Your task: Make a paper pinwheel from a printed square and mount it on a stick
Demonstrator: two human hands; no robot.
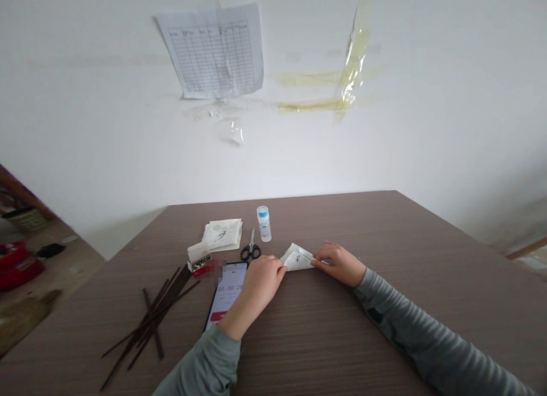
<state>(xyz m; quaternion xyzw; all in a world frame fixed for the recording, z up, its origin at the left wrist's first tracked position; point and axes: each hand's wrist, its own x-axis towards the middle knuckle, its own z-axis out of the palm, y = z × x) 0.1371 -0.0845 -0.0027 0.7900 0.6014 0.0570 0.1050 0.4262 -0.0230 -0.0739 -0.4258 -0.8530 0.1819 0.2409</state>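
A folded sheet of white printed paper (297,260), with dark line drawing on it, lies on the table between my two hands. My left hand (265,275) pinches its left corner between thumb and fingers. At the paper's right corner, my right hand (339,263) grips it with thumb and fingertips. Just beyond my left hand are black-handled scissors (251,249) and a small white bottle (264,225) with a blue cap. A phone (226,293) showing a running timer lies left of my left hand, partly covered by my forearm.
A stack of similar papers (222,235) sits at the back left. In front of it stands an opened small red and white box (199,259) with small pieces inside. Several thin dark sticks (154,316) lie crossed at the left. A wall (320,162) closes the table's far edge.
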